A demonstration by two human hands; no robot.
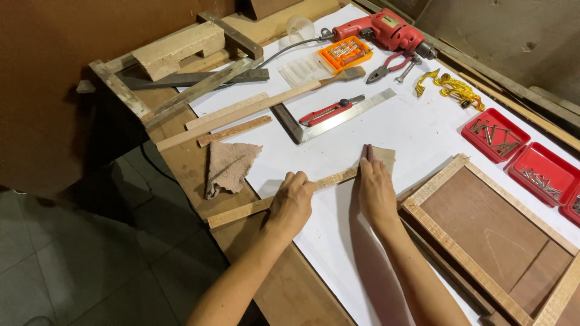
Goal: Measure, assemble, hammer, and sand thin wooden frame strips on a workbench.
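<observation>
Left grip (292,202) clamps the wooden strip (241,211); right hand (376,190) presses its far end.

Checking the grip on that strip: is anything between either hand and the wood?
The left hand lies directly on the wooden strip. Under the right hand a sheet of sandpaper lies between hand and wood.

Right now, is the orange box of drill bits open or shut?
Open: the orange drill bit case lies with its clear lid flipped out beside it.
</observation>
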